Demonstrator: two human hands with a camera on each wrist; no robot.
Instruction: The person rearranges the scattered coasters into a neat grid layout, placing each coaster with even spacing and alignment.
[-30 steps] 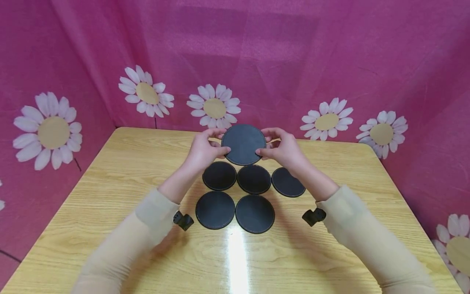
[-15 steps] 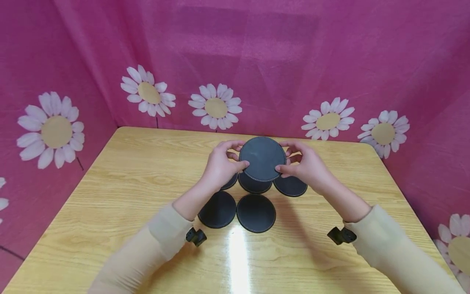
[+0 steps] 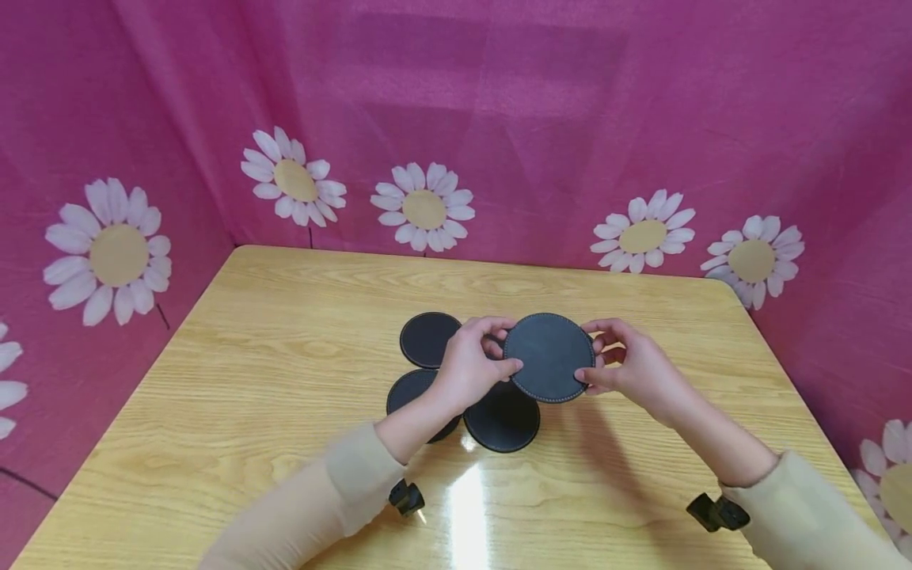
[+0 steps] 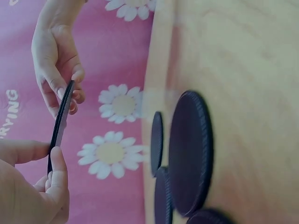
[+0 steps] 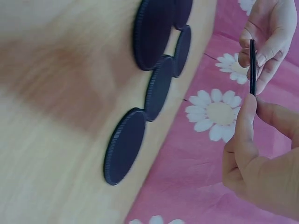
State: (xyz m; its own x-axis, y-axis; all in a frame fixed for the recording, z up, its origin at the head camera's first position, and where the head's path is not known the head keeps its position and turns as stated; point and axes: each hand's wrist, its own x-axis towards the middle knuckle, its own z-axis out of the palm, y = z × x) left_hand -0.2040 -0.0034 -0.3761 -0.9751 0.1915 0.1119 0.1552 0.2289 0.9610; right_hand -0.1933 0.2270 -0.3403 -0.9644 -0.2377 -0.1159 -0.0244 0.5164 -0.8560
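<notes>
A round black coaster (image 3: 549,358) with a stitched rim is held above the table, its face tilted toward the head camera. My left hand (image 3: 473,364) pinches its left edge between thumb and fingers. At the opposite edge, my right hand (image 3: 637,368) grips it the same way. In the right wrist view the held coaster (image 5: 252,65) appears edge-on; a line runs along its edge, and I cannot tell whether it is one layer or two. Below lie several matching coasters: a back left one (image 3: 430,339), a front left one (image 3: 408,392) and a front right one (image 3: 503,423).
The wooden table (image 3: 285,332) carries the coasters in two rows. Hands and held coaster cover part of the back row in the head view; the right wrist view shows its right-end coaster (image 5: 125,147). A pink daisy-print curtain (image 3: 541,142) surrounds the table's back and sides.
Both hands have carried the held coaster right and nearer to me, from beyond the back row to over its right part. The coasters on the table appear unmoved.
</notes>
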